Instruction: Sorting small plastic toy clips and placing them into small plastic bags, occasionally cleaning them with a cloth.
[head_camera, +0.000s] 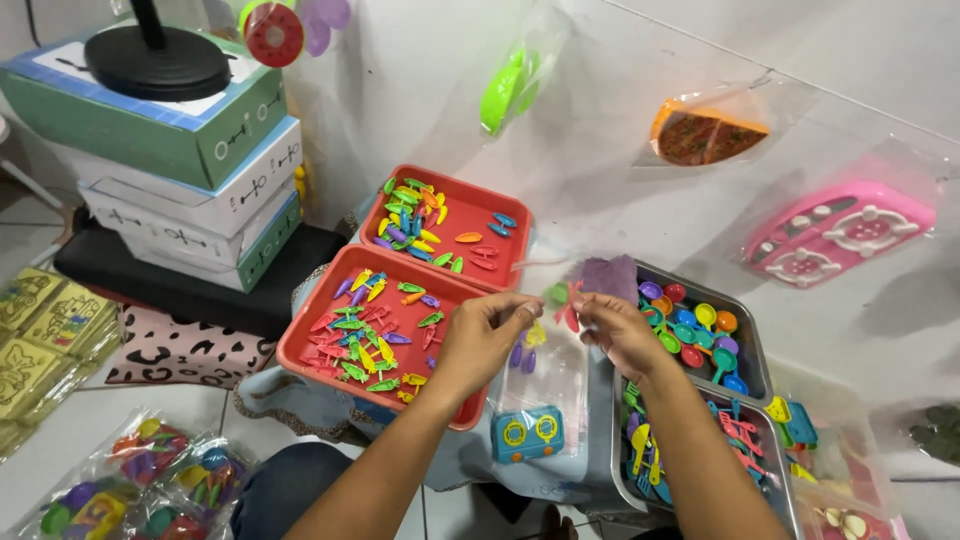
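My left hand (485, 335) pinches the rim of a clear plastic bag (545, 385) that hangs between both hands. My right hand (615, 330) holds the other side of the bag's mouth, with small red and green toy pieces (562, 296) at its fingertips. Inside the bag lie a blue toy stove (527, 433) and some small purple and yellow pieces (527, 345). Below my left hand sits a red tray (300, 340) of small coloured toy fish and carrots.
A second red tray (500, 200) stands behind the first. Two metal trays (745, 320) at the right hold coloured toy spoons and utensils. Stacked boxes (190, 150) stand at the left. Filled toy bags (140, 480) lie at the lower left; a pink toy stove (840, 230) lies at the right.
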